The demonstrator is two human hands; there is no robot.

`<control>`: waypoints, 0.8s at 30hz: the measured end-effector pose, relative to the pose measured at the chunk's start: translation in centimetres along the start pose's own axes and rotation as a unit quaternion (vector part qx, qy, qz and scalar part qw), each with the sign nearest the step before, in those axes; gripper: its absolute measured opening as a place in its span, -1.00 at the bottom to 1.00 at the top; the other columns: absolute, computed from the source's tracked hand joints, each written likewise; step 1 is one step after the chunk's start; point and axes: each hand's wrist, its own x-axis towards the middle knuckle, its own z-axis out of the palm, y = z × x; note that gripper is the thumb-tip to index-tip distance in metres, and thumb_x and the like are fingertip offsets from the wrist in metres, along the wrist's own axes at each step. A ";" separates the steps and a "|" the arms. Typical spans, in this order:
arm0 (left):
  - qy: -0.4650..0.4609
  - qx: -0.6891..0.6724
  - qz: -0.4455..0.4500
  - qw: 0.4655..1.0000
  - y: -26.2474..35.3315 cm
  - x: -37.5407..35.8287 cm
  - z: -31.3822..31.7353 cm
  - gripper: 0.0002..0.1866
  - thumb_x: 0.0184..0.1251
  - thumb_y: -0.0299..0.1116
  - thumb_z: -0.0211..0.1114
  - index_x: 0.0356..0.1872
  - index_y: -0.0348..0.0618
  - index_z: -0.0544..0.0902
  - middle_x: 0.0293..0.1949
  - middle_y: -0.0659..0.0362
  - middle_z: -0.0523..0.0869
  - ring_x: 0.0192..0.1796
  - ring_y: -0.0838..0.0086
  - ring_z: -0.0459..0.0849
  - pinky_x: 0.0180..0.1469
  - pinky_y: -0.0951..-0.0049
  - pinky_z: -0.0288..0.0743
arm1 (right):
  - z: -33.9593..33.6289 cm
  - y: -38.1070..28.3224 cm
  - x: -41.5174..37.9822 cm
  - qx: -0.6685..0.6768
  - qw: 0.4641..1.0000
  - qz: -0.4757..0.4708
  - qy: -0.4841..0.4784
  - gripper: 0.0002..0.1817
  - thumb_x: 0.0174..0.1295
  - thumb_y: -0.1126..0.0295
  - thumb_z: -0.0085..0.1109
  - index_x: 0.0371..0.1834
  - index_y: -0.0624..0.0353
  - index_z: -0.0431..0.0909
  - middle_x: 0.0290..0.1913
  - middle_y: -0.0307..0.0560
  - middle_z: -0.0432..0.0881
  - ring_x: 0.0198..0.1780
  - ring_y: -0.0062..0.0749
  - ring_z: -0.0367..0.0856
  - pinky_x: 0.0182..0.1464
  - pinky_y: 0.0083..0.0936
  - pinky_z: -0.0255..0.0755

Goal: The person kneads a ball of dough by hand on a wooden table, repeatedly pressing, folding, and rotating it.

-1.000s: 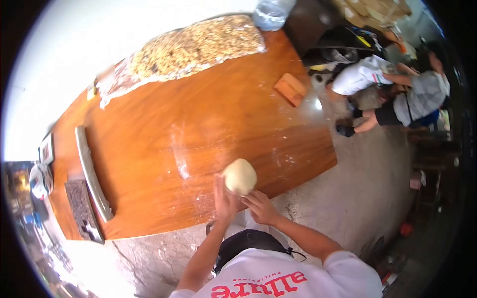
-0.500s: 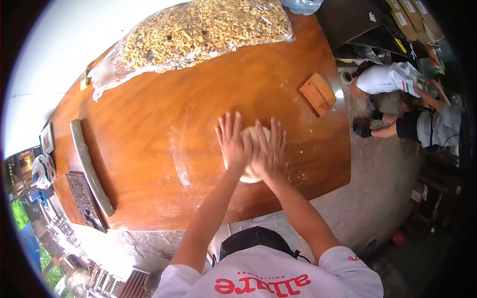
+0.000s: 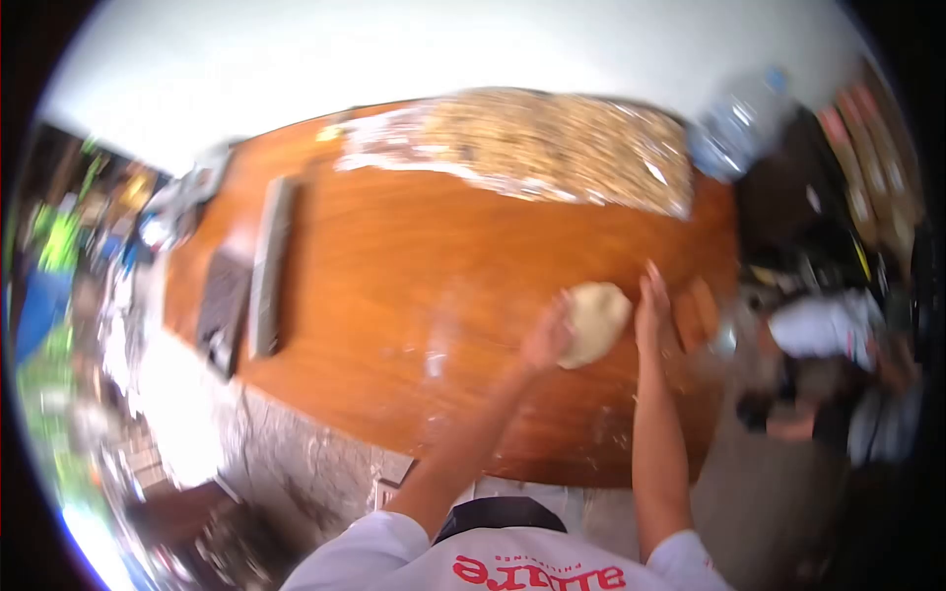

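Observation:
A round, flattened piece of pale dough [image 3: 597, 324] lies on the brown wooden table [image 3: 394, 286], near its right part. My left hand [image 3: 551, 336] is at the dough's left edge, touching it, its fingers blurred by motion. To the right of the dough, my right hand [image 3: 650, 303] is raised on edge with its fingers stretched out and a small gap between it and the dough. A wooden scraper-like block [image 3: 699, 313] lies just right of my right hand. White flour marks show on the tabletop.
A clear plastic bag of brown pieces [image 3: 562, 148] lies along the back edge, beside a large clear bottle [image 3: 741, 128]. At the left are a long grey roller [image 3: 268, 266] and a dark carved board [image 3: 225, 305]. Another person [image 3: 828, 330] is at the far right.
My hands have come off the dough's top and moved apart to its sides, uncovering it. The camera view has shifted, so the table and bag appear lower and further right.

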 end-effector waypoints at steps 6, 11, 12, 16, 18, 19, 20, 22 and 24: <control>0.192 -0.265 -0.209 0.922 7.0 -10.8 -3.9 -0.42 0.69 -0.10 0.00 0.51 -0.29 0.35 0.53 -0.07 0.37 0.61 0.22 0.22 0.62 0.24 0.05 | 3.8 -12.7 -7.9 -0.043 0.980 -0.036 -0.189 -0.53 0.32 0.32 0.20 0.28 0.23 0.56 0.28 0.15 0.59 0.35 0.10 0.49 0.43 -0.05 0.32; 0.264 -0.379 -0.162 0.872 1.9 -12.9 -3.4 -0.43 0.61 -0.07 0.11 0.45 -0.23 0.44 0.44 -0.08 0.49 0.51 0.15 0.40 0.54 0.21 0.22 | 1.8 -17.5 -21.3 -0.224 0.900 -0.296 -0.228 -0.31 0.32 0.16 0.14 0.47 0.30 0.34 0.50 0.19 0.38 0.54 0.28 0.23 0.57 0.25 0.01; 0.223 -0.277 -0.132 0.925 4.0 -13.1 -4.2 -0.42 0.59 -0.06 0.14 0.46 -0.18 0.44 0.43 -0.10 0.49 0.51 0.11 0.40 0.54 0.20 0.22 | 0.3 -19.3 -24.0 -0.218 0.901 -0.239 -0.288 -0.32 0.30 0.20 0.13 0.47 0.27 0.35 0.47 0.24 0.40 0.54 0.29 0.22 0.56 0.29 0.00; 0.062 -0.042 -0.100 0.992 9.4 -16.0 -5.7 -0.35 0.52 -0.08 0.21 0.54 -0.05 0.35 0.52 -0.11 0.34 0.53 -0.03 0.34 0.55 0.11 0.22 | -2.7 -12.2 -34.1 -0.098 0.899 -0.300 -0.303 -0.51 0.32 0.32 0.10 0.27 0.34 0.43 0.44 0.30 0.37 0.46 0.34 0.31 0.46 0.26 0.21; 0.004 0.006 -0.052 0.999 8.8 -19.2 -5.0 -0.29 0.52 -0.10 0.19 0.61 -0.07 0.23 0.63 -0.10 0.11 0.61 -0.13 0.17 0.59 0.03 0.13 | -4.0 -11.6 -37.1 -0.073 0.963 -0.180 -0.186 -0.53 0.39 0.29 0.05 0.28 0.35 0.42 0.42 0.34 0.38 0.45 0.33 0.33 0.45 0.23 0.22; -0.014 0.003 -0.051 0.999 8.8 -20.2 -5.6 -0.29 0.52 -0.10 0.19 0.61 -0.07 0.23 0.63 -0.10 0.11 0.61 -0.13 0.17 0.59 0.03 0.13 | -4.6 -11.8 -38.4 -0.049 0.995 -0.059 -0.058 -0.54 0.46 0.25 0.00 0.28 0.36 0.42 0.40 0.37 0.39 0.44 0.33 0.34 0.45 0.19 0.23; -0.034 0.014 -0.005 0.999 9.2 -21.3 -5.8 -0.30 0.54 -0.11 0.16 0.61 -0.08 0.22 0.64 -0.10 0.07 0.63 -0.16 0.09 0.61 -0.02 0.05 | -5.5 -14.6 -36.6 -0.053 0.997 -0.049 -0.029 -0.51 0.55 0.17 -0.09 0.31 0.38 0.38 0.42 0.43 0.35 0.44 0.32 0.32 0.46 0.15 0.21; -0.116 0.011 0.078 0.990 9.8 -22.9 -6.0 -0.32 0.57 -0.11 0.08 0.62 -0.08 0.21 0.66 -0.11 0.03 0.67 -0.20 -0.10 0.66 -0.11 -0.14 | -4.1 -14.4 -35.5 -0.009 0.997 -0.059 -0.047 -0.49 0.59 0.10 -0.13 0.38 0.28 0.28 0.52 0.43 0.18 0.50 0.34 0.22 0.49 0.16 0.15; -0.208 0.121 0.154 0.958 8.2 -23.7 -3.9 -0.33 0.55 -0.11 0.08 0.60 -0.08 0.24 0.64 -0.14 0.09 0.68 -0.18 -0.07 0.65 -0.14 -0.17 | -0.1 -9.3 -38.1 -0.021 0.998 -0.058 -0.021 -0.37 0.53 -0.04 0.02 0.44 0.21 0.27 0.55 0.31 0.19 0.57 0.32 0.14 0.55 0.12 0.10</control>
